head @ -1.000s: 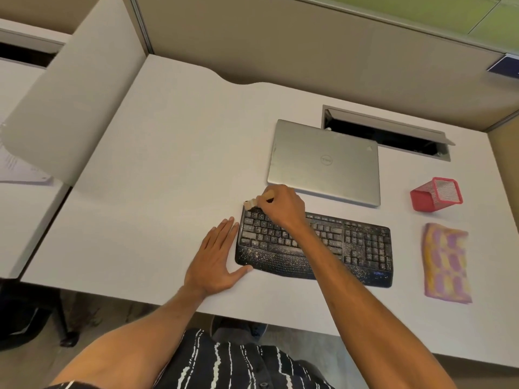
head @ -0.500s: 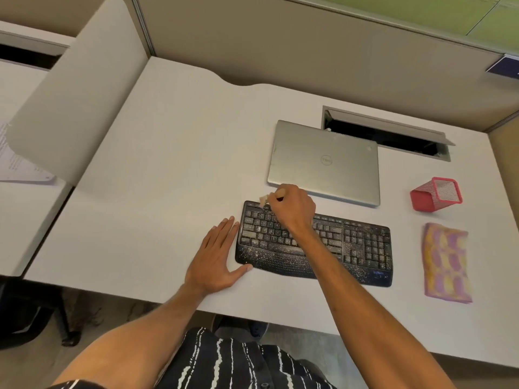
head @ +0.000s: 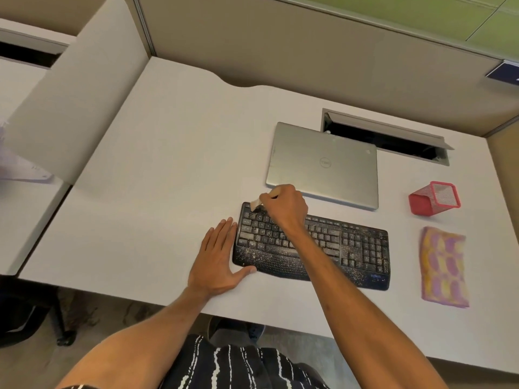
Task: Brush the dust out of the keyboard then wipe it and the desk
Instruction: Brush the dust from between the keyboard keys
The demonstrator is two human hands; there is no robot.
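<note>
On pale grey desk (head: 168, 164), near front edge: dusty black curved keyboard (head: 351, 248), braced by flat, straight-fingered left hand (head: 216, 262). At top-left keys, small pale brush (head: 256, 204) pinched in right hand (head: 286, 209). Sweep lightly, row by row.

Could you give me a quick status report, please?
Right hand grips brush at far-left corner of keyboard. Left hand flat on desk beside it. Keys dusty; nothing blocking.

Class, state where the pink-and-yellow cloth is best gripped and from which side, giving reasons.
Probably the near short edge, pinched from above: the cloth lies flat on the desk, offering only edges, and that one lies nearest the person, away from the red holder.
</note>
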